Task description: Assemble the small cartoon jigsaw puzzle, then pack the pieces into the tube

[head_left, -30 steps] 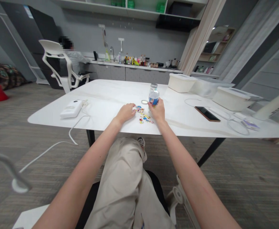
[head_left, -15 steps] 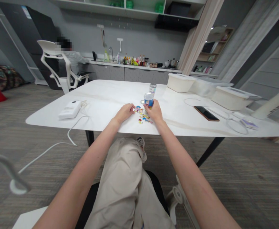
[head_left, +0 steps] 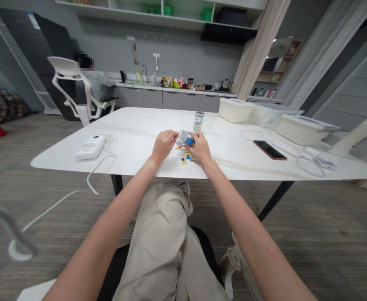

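My right hand (head_left: 203,149) is wrapped round a small clear canister with a blue label (head_left: 188,139), tilted so that its round end faces left. Close to that end is my left hand (head_left: 163,146), its fingertips pinched together. Whatever lies between those fingertips is too small to make out. Colourful jigsaw puzzle pieces (head_left: 186,158) are spread on the white table (head_left: 133,125) below the canister, partly hidden by my right hand. Just behind stands a second, upright clear canister with a printed label (head_left: 198,122).
A white box-shaped device (head_left: 91,147) with a cable lies to the left. On the right are a phone (head_left: 269,149), loose cables, lidded bins (head_left: 236,112) and a white cylinder (head_left: 357,136). Beyond the table, a person (head_left: 97,81) sits in a white chair (head_left: 89,90).
The canister in my right hand has gone from upright to tilted leftward. My left hand has risen from beside the puzzle pieces to the canister's end.
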Tool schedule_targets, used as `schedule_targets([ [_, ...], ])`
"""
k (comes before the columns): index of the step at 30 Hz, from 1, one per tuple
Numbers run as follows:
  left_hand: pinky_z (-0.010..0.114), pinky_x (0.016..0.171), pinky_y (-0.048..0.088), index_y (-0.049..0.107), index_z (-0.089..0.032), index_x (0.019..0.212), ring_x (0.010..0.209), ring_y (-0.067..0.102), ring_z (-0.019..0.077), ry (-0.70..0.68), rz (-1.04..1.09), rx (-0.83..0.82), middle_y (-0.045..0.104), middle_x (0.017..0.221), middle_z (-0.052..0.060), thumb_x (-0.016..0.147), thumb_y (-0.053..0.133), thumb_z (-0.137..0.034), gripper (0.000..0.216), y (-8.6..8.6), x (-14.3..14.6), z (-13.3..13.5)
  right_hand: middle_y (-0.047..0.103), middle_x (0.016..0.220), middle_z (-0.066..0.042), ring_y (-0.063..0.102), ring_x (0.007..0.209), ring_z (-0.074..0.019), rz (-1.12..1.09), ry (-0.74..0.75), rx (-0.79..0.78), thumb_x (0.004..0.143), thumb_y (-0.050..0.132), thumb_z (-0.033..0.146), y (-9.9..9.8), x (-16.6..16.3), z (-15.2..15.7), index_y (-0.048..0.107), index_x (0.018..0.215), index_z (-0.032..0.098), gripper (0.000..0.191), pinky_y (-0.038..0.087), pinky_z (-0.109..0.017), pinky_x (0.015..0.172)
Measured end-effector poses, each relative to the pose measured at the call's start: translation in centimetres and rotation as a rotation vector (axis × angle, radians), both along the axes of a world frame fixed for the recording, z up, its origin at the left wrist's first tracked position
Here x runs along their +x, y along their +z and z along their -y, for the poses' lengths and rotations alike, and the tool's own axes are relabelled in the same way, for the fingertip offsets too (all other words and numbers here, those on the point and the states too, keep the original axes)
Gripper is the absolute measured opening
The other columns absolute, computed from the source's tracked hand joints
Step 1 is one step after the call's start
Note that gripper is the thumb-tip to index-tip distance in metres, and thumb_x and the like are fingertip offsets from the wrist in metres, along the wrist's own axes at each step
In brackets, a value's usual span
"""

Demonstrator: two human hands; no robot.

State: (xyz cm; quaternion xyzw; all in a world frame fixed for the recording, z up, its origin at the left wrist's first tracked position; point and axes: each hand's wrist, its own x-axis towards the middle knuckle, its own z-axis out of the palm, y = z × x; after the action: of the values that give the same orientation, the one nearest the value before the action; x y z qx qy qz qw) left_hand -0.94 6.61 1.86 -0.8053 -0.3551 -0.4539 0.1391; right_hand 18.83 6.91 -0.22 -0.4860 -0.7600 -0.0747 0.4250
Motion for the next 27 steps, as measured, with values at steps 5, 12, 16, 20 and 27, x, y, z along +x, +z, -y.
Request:
schedule_targets([
  [5,0.038,0.087,0.043,0.06,-0.02,0.097,0.093,0.062,0.0216,-0.077,-0.142,-0.024,0.069,0.094,0.007,0.092,0.046,-0.016,0.015,0.1,0.2,0.6,0.057,0.111,-0.013,0.056,0.106,-0.031,0.024,-0.017,0.021,0.081,0.069,0.036,-0.1,0.0,0.0,0.057,0.127,0.02,0.05,0.048,-0.046,0.092],
  [12,0.039,0.084,0.044,0.054,-0.02,0.096,0.095,0.059,0.0249,-0.013,-0.125,-0.034,0.064,0.097,0.01,0.082,0.045,-0.007,0.022,0.3,0.3,0.6,0.056,0.114,-0.013,0.056,0.107,-0.0306,-0.035,-0.044,0.043,0.084,0.064,0.04,-0.2,0.2,-0.3,0.052,0.13,0.02,0.052,0.049,-0.047,0.093],
  [16,0.04,0.082,0.045,0.055,-0.019,0.098,0.095,0.059,0.0266,0.101,-0.139,-0.136,0.063,0.1,0.012,0.078,0.048,-0.006,0.025,-0.5,0.2,0.1,0.056,0.117,-0.016,0.054,0.11,-0.0308,-0.129,-0.079,0.082,0.087,0.058,0.048,-0.1,0.1,-0.4,0.047,0.131,0.017,0.055,0.047,-0.047,0.095],
  [20,0.041,0.085,0.046,0.061,-0.018,0.1,0.098,0.06,0.0269,0.162,-0.194,-0.286,0.067,0.103,0.013,0.084,0.049,-0.014,0.021,-1.5,-0.1,-0.6,0.056,0.114,-0.017,0.054,0.109,-0.0313,-0.207,-0.116,0.073,0.087,0.055,0.054,-0.1,0.2,-0.5,0.047,0.129,0.015,0.057,0.046,-0.048,0.096],
  [27,0.04,0.09,0.047,0.072,-0.017,0.091,0.104,0.062,0.0278,0.15,-0.337,-0.422,0.067,0.112,0.013,0.087,0.048,-0.023,0.025,-1.6,-0.3,-0.7,0.056,0.111,-0.016,0.055,0.107,-0.0304,-0.275,-0.17,0.062,0.088,0.052,0.058,-0.3,0.5,-0.8,0.046,0.128,0.015,0.059,0.047,-0.047,0.094],
])
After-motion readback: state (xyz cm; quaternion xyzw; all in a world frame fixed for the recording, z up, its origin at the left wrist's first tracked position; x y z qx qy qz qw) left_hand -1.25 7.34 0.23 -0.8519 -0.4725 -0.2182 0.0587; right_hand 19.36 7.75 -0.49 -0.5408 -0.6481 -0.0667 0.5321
